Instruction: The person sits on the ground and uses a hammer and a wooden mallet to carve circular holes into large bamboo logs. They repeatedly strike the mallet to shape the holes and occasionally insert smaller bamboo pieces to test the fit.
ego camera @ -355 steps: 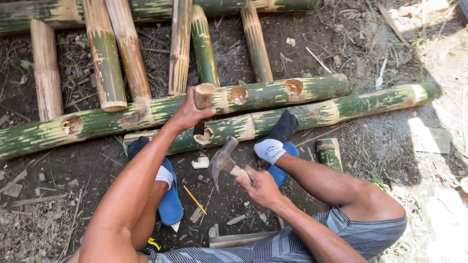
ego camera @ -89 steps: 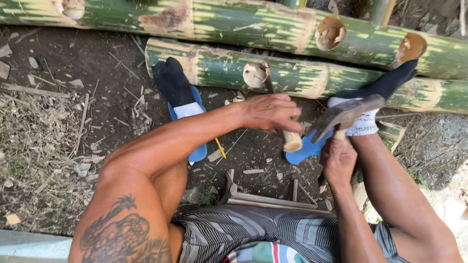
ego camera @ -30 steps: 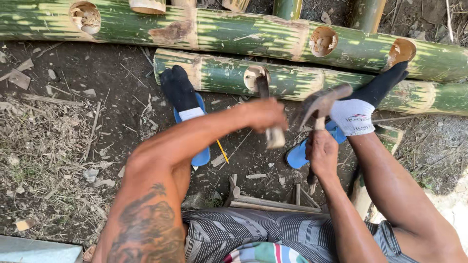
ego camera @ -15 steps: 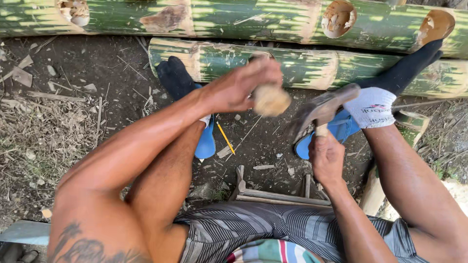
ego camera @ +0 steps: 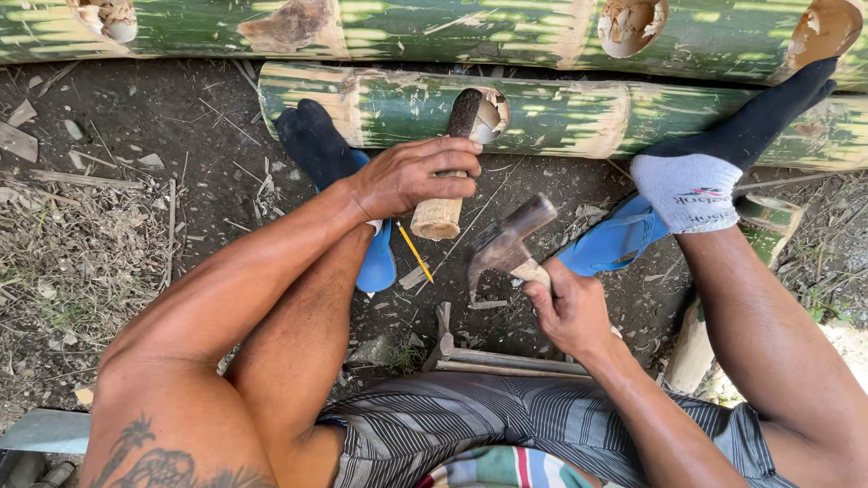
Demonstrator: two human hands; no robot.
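From your head view, your left hand [ego camera: 411,176] wraps its grip around a wooden-handled chisel [ego camera: 449,172], tip set in the hole of the near bamboo pole [ego camera: 561,113]. Just right of that grip, your right hand [ego camera: 570,312] clenches a hammer [ego camera: 506,242].

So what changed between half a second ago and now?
The left hand moved the wooden-handled chisel forward, setting its tip in the hole of the near bamboo pole. The right hand keeps the hammer raised behind it. Both grips and both feet on the pole are unchanged.
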